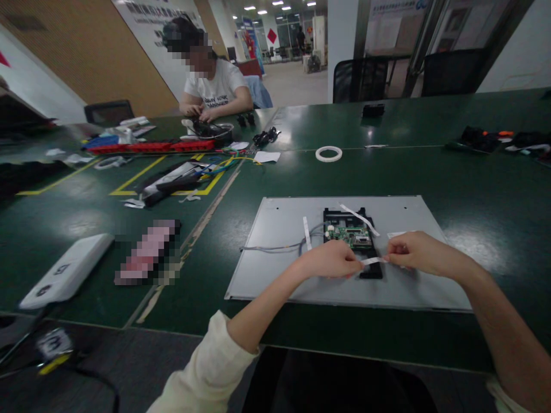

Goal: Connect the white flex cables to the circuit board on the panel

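Note:
A short strip of white tape (372, 261) is stretched between my two hands, over the lower part of a black plastic bracket (371, 273). My left hand (333, 259) pinches its left end, and my right hand (407, 250) pinches the right end. The bracket holds a green circuit board (350, 236) and lies on a flat grey panel (267, 281). One tape strip (359, 219) crosses the bracket's upper right, and another strip (307, 232) is on the panel to the left. A grey cable (275, 249) runs leftward from the board.
A roll of white tape (329, 154) lies beyond the panel on the green table (400, 172). To the left are a blurred pink object (148, 252), a white device (69, 272) and a cluttered row of red parts (155, 147). A co-worker (219, 86) sits across the table.

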The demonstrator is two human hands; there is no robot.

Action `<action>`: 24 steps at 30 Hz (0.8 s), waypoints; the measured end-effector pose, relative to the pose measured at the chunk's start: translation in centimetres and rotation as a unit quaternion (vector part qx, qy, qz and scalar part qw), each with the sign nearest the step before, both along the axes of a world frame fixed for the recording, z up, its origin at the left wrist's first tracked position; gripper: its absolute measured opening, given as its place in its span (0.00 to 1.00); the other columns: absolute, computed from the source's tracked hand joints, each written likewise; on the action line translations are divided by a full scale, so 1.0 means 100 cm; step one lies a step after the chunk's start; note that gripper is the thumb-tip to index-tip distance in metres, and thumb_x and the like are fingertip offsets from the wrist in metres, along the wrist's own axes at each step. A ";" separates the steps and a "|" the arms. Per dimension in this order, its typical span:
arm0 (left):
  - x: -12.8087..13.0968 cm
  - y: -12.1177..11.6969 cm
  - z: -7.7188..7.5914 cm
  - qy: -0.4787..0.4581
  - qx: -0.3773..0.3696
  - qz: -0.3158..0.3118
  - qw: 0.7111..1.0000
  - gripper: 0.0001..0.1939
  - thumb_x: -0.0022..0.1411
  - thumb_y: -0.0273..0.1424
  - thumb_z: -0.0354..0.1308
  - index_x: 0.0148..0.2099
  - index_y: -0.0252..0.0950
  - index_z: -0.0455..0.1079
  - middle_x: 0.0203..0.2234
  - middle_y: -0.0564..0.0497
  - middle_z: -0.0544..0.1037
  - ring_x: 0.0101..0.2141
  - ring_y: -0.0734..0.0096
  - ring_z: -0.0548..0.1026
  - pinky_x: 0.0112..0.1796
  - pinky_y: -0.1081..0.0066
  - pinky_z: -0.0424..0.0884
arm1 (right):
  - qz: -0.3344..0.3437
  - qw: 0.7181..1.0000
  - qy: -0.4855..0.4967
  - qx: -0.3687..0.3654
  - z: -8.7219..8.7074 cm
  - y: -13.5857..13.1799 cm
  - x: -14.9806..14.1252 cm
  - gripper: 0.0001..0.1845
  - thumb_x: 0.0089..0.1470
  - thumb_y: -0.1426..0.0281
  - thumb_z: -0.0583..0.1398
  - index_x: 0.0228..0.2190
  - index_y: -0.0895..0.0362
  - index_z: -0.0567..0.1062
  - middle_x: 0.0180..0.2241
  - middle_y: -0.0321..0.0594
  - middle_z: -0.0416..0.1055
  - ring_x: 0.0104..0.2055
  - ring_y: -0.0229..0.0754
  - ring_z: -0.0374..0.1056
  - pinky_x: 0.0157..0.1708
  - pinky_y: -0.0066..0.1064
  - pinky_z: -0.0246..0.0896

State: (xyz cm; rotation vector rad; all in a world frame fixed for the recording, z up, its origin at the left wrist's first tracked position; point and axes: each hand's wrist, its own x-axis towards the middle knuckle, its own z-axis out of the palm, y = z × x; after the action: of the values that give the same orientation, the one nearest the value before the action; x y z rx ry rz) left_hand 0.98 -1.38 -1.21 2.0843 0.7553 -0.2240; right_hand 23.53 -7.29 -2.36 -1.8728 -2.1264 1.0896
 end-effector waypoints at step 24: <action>0.010 -0.012 -0.020 0.019 0.230 0.037 0.972 0.20 0.60 0.37 0.47 0.23 0.33 0.71 0.16 0.49 0.69 0.19 0.73 0.63 0.23 0.72 0.55 | -0.002 1.000 0.013 0.002 0.000 0.001 -0.001 0.12 0.50 0.62 0.56 0.24 0.57 0.72 0.20 0.35 0.69 0.24 0.37 0.63 0.25 0.27 0.52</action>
State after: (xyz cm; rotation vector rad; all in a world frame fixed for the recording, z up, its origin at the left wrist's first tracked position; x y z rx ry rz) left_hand 1.99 -2.56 -3.23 2.4844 0.9771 -0.0494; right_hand 23.47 -7.19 -2.34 -1.8507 -2.1085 1.1021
